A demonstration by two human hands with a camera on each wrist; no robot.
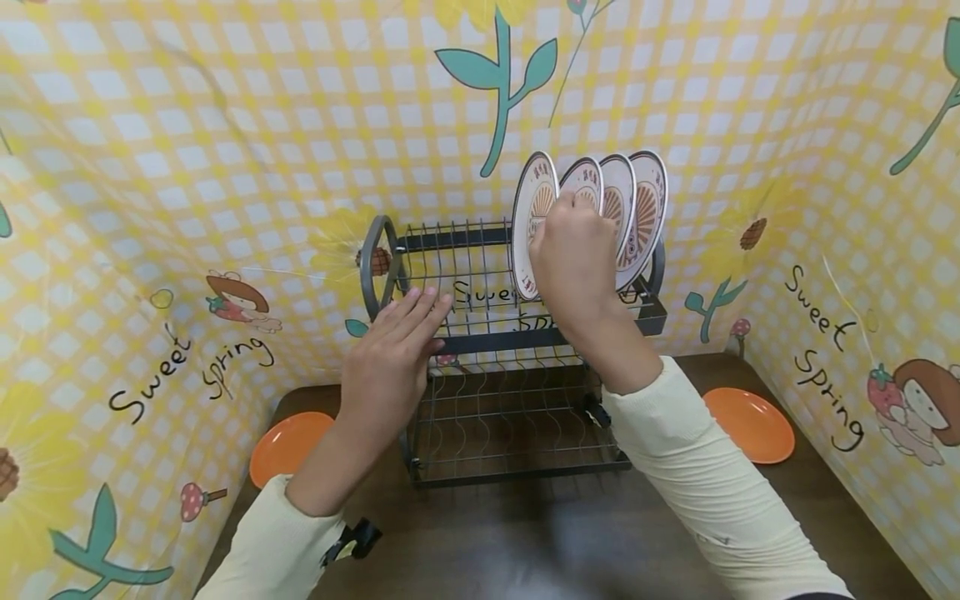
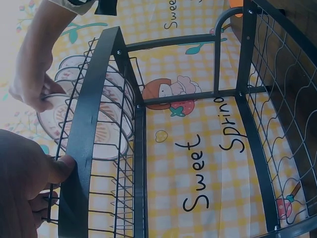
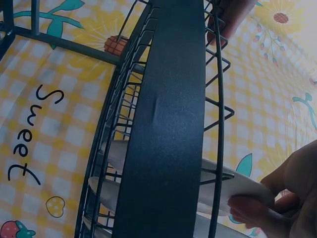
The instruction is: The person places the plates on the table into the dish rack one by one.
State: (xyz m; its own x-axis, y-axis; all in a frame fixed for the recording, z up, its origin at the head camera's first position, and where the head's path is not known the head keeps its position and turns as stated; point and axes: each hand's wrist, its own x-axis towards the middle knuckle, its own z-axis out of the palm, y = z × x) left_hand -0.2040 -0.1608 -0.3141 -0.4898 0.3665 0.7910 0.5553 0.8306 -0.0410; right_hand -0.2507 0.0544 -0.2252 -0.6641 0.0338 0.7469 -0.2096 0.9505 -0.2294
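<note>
Several white plates with a brown fan pattern stand on edge in the upper tier of a dark metal dish rack (image 1: 495, 342). My right hand (image 1: 577, 258) pinches the rim of the leftmost plate (image 1: 527, 225) between thumb and fingers; in the right wrist view that plate (image 3: 237, 191) sits between the rack's wires. Behind it stand the other plates (image 1: 651, 192), partly covered by the hand. My left hand (image 1: 390, 358) holds the rack's front edge left of the plates, its thumb (image 2: 62, 168) on the flat front bar and its fingers over the wires.
An orange plate (image 1: 291, 446) lies on the brown table (image 1: 480, 533) left of the rack, and another orange plate (image 1: 750, 425) lies to the right. The rack's lower wire tier (image 1: 510, 425) is close above the table. Yellow checked cloth (image 1: 285, 108) surrounds the table's back and sides.
</note>
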